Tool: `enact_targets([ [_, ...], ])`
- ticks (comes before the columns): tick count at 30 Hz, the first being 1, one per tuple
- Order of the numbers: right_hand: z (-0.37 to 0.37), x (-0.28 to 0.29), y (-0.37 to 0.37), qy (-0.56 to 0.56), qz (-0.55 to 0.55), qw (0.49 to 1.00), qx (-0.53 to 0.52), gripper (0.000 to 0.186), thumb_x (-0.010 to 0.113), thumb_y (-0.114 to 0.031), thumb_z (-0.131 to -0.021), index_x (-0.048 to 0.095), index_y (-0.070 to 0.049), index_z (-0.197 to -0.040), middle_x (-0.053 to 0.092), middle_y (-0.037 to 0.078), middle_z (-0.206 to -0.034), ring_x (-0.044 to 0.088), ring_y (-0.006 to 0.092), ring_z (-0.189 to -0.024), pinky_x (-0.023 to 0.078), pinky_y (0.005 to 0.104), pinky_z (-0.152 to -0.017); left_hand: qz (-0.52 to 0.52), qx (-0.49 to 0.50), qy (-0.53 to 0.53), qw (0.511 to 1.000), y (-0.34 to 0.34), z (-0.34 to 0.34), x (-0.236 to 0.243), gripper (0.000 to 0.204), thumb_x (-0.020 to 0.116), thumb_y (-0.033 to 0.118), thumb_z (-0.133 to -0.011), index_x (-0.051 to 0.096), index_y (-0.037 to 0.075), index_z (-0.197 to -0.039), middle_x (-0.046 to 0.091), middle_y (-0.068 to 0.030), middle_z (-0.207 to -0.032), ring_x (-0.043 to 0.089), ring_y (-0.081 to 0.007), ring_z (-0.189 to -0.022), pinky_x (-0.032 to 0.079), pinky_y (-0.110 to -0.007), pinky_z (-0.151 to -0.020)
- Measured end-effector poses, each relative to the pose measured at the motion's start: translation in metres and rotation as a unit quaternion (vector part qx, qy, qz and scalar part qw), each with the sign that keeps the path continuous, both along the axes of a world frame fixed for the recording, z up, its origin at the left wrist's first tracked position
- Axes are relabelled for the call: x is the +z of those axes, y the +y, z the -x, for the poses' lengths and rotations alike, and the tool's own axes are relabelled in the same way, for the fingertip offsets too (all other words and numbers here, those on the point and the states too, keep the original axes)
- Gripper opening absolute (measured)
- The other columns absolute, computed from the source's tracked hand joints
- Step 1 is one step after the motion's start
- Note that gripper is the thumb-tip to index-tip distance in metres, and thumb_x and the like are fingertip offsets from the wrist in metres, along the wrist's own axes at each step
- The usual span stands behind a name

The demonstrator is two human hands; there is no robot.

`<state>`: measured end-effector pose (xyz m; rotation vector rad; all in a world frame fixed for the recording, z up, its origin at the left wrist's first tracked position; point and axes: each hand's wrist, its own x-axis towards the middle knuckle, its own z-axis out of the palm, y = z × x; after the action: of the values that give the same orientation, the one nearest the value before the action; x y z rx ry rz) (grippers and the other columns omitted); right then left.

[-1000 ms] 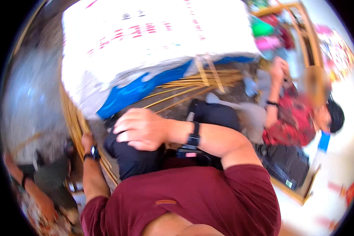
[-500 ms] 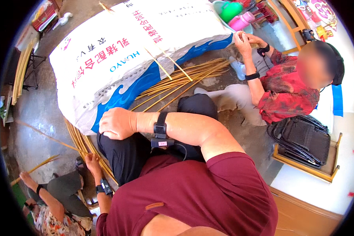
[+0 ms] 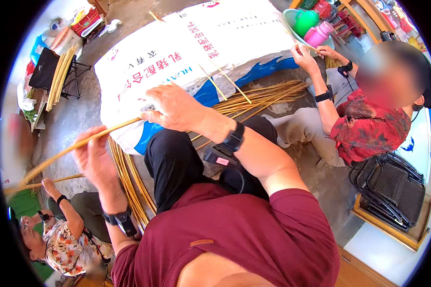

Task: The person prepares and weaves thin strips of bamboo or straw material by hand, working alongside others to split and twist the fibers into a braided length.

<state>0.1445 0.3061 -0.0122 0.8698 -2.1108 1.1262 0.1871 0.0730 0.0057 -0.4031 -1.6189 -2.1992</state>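
Note:
A long tan cane stick (image 3: 116, 127) slants across in front of me, from my right hand down to the far left. Near its upper end, my right hand (image 3: 177, 107) closes on it, with a small shiny bit showing by the fingers that I cannot make out. Farther along, my left hand (image 3: 98, 162), slightly blurred, has its fingers round the stick. Both hands are above the near edge of a white printed woven sack (image 3: 122, 79) with blue wave bands, spread as a cover. Two thin sticks (image 3: 212, 82) lie over the sack's near edge.
Bundles of canes lie beside my knees, on the right (image 3: 273, 93) and left (image 3: 122, 167). One co-worker in a red patterned shirt (image 3: 373, 119) sits at right, another in a floral shirt (image 3: 67, 244) at lower left. Folded black chairs (image 3: 392, 191) lean at right.
My left hand has come up from beside the cane bundle with the long stick. My right hand has left my knee and closed on the stick's upper end. The view has shifted.

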Motion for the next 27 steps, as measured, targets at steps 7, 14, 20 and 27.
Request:
enact_targets([
  [7,-0.051,0.045,0.055,-0.34,-0.08,0.931,0.109,0.048,0.066,-0.025,-0.079,0.05,-0.007,-0.12,0.064,0.015,-0.083,0.062,0.0221,-0.072,0.047,0.0328,-0.063,-0.06,-0.181,-0.237,0.952,0.106,-0.012,-0.01,0.013,0.055,0.003,-0.082,0.057,0.003,-0.094,0.062,-0.0115,-0.095,0.06,-0.0188,-0.088,0.047,-0.031,-0.08],
  [14,-0.16,0.022,0.126,-0.544,-0.076,0.831,-0.083,0.019,0.053,-0.017,-0.086,0.057,0.001,-0.081,0.061,0.007,-0.066,0.059,0.0137,-0.059,0.046,0.0262,-0.056,-0.124,-0.276,-0.28,0.911,0.112,0.01,-0.009,0.012,0.055,0.015,-0.09,0.056,0.004,-0.092,0.056,-0.0017,-0.076,0.052,-0.0074,-0.06,0.041,-0.02,-0.05],
  [20,-0.212,0.018,0.147,-0.626,-0.035,0.771,-0.111,0.018,0.06,-0.01,-0.08,0.06,0.002,-0.093,0.062,0.005,-0.073,0.058,0.0098,-0.069,0.046,0.0245,-0.065,-0.191,-0.187,-0.276,0.923,0.061,0.056,-0.025,0.009,0.055,0.013,-0.089,0.058,0.005,-0.088,0.059,-0.0035,-0.075,0.054,-0.0086,-0.06,0.045,-0.02,-0.05],
  [27,-0.158,0.056,0.083,-0.443,-0.066,0.887,-0.114,0.036,0.063,-0.015,-0.081,0.054,-0.001,-0.113,0.063,0.016,-0.101,0.062,0.0215,-0.09,0.049,0.0314,-0.079,-0.125,-0.283,-0.311,0.899,0.085,0.05,-0.024,0.01,0.058,0.013,-0.088,0.058,0.003,-0.088,0.061,-0.0059,-0.07,0.057,-0.0108,-0.054,0.048,-0.022,-0.05],
])
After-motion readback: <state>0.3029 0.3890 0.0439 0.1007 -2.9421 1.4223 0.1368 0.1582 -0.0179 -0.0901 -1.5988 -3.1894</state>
